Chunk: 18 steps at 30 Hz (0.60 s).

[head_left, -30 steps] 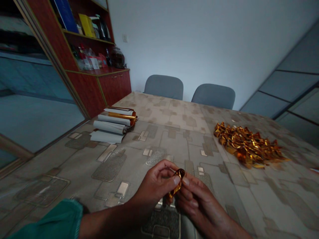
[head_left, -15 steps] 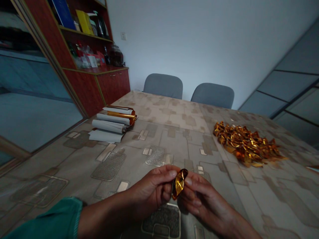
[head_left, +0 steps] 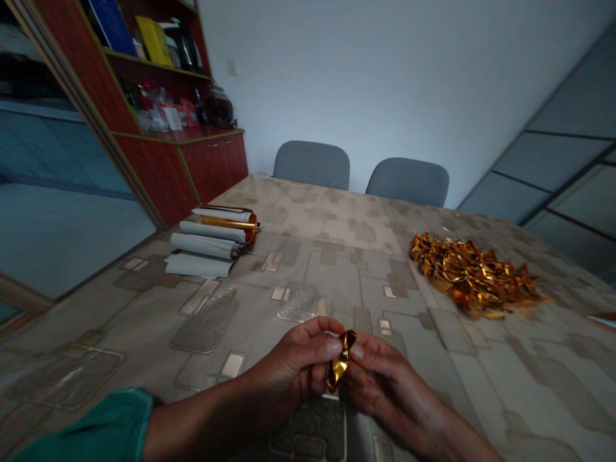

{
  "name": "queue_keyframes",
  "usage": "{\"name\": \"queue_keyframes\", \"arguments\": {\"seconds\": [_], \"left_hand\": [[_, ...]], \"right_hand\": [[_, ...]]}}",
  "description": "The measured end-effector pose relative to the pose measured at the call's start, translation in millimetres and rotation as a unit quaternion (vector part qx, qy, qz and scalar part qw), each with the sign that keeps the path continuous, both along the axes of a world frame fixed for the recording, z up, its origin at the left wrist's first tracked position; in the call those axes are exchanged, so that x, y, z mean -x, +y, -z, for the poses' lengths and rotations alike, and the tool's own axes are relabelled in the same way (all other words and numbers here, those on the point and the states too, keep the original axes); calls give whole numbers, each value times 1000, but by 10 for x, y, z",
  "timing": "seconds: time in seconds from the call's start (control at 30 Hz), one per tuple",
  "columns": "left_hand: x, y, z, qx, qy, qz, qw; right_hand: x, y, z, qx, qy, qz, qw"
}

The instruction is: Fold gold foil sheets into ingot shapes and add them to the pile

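A small folded piece of gold foil (head_left: 339, 361) is pinched between both my hands just above the patterned table (head_left: 337, 269). My left hand (head_left: 301, 364) grips its left side with thumb and fingertips closed. My right hand (head_left: 380, 378) presses on its right side, fingers curled under. A heap of several folded gold foil pieces (head_left: 469, 274) lies on the table to the far right. A stack of rolled foil sheets (head_left: 214, 237), white backs outward and one gold face showing, lies at the far left.
Two grey chairs (head_left: 312, 164) stand at the table's far edge. A red-brown cabinet with shelves (head_left: 192, 160) holding bottles and boxes stands at the back left. Glass panels run along the left and right.
The gold piece has been squeezed narrower and turned between my fingers. Both hands stay together in the same spot; the view has shifted slightly.
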<state>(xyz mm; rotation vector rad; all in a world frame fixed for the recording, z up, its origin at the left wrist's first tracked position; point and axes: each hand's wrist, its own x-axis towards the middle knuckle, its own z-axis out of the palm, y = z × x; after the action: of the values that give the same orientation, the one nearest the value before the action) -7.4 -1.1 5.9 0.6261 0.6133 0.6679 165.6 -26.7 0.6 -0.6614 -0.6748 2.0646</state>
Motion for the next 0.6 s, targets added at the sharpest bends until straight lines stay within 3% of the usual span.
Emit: {"name": "queue_keyframes", "arguments": {"seconds": [0.23,0.6], "left_hand": [[-73,-31,-55,-34,93,-84,992],[-61,-18,28,-67,93,-66,991]], "right_hand": [[9,-28,40,5,-18,-1,1000],[18,-23,21,17,-17,-5,1000]]}}
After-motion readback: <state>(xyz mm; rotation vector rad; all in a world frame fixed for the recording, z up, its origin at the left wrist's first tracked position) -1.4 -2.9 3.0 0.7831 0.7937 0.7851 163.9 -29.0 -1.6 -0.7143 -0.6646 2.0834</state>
